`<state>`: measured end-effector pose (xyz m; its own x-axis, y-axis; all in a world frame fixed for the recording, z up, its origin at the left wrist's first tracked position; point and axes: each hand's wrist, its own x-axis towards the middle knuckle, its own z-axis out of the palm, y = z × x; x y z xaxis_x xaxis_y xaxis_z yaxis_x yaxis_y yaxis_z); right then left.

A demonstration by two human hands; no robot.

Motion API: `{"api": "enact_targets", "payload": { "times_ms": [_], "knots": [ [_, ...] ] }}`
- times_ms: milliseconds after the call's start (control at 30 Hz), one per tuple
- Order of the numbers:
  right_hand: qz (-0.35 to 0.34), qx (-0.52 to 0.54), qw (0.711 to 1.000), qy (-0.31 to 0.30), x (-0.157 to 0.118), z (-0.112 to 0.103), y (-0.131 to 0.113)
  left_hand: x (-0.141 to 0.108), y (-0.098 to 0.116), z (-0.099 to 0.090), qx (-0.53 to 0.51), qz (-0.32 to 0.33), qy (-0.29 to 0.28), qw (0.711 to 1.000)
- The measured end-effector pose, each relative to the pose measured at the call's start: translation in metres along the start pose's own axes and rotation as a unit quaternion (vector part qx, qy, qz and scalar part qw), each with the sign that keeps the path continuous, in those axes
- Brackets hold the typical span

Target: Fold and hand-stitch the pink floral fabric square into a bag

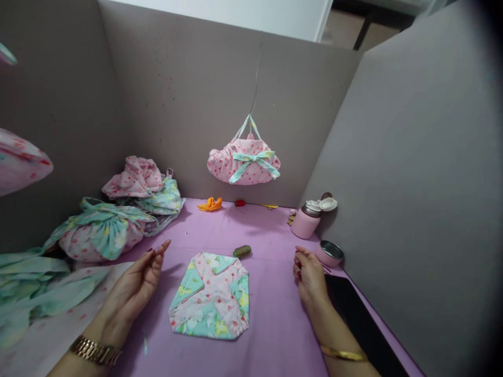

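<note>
A folded fabric piece (214, 298), pieced from pink dotted and mint floral cloth, lies flat on the purple tabletop (283, 324) between my hands. To its left, my left hand (143, 280) is raised palm inward, fingers stretched out, with nothing visible in it. On the other side, my right hand (308, 272) has its fingers curled together near the pink bowl. Whatever they may hold is too small or hidden to make out. A spool of dark green thread (242, 251) rests just beyond the fabric piece. Neither hand touches the fabric.
A pink dotted pouch (245, 165) with a mint bow hangs from a cord. Sewn cloth bags (106, 230) pile up at left. An open pink flask (305, 222), a pink bowl (330, 253) and a black flat object (357, 319) line the right side. A red spool (239, 203) and orange cloth (210, 204) lie behind.
</note>
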<state>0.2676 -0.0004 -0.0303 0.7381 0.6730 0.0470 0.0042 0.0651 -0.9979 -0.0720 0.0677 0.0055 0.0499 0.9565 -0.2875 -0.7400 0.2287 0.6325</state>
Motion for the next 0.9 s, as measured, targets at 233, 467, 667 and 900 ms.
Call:
{"api": "enact_targets", "payload": {
  "times_ms": [233,467,667,900],
  "knots": [
    [-0.104,-0.246,0.958,-0.104,0.001,-0.01,-0.005,-0.008,0.005,0.006,-0.088,-0.015,0.028,0.996],
    [-0.253,-0.377,0.857,-0.246,-0.015,0.062,-0.022,-0.023,0.007,0.019,-0.09,-0.008,0.031,0.995],
    [-0.251,-0.414,0.821,-0.302,-0.01,0.13,-0.014,-0.033,0.012,0.025,-0.098,-0.017,-0.043,0.994],
    [-0.203,-0.361,0.888,-0.199,0.005,0.115,-0.034,-0.024,0.006,0.01,-0.035,-0.01,-0.097,0.995]
  ]
}}
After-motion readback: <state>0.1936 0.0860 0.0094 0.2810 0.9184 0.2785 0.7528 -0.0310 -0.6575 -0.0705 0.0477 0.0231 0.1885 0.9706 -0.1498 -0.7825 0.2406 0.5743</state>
